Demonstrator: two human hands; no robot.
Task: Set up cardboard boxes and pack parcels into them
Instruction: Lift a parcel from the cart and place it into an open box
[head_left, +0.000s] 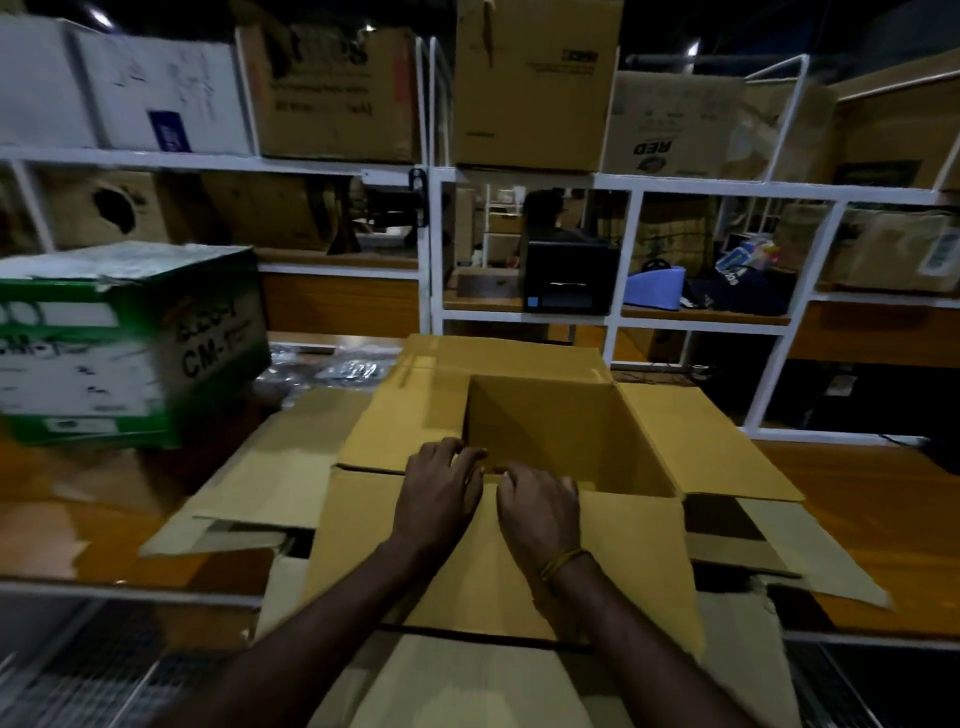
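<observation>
An open brown cardboard box (561, 415) stands upright in the middle of the wooden table, its four top flaps folded outward and its inside bare. My left hand (441, 486) and my right hand (540, 506) lie side by side on the near flap, fingers curled over the box's near rim. A yellow band circles my right wrist. Flattened cardboard sheets (270, 467) lie under and around the box. Plastic-wrapped parcels (332, 371) sit on the table behind the box's left flap.
A green and white carton (124, 343) stands on the table at the left. White metal shelving (436, 249) behind holds many cartons, a black label printer (569, 275) and a blue basket (654, 288). The table's front edge (130, 592) runs close to me.
</observation>
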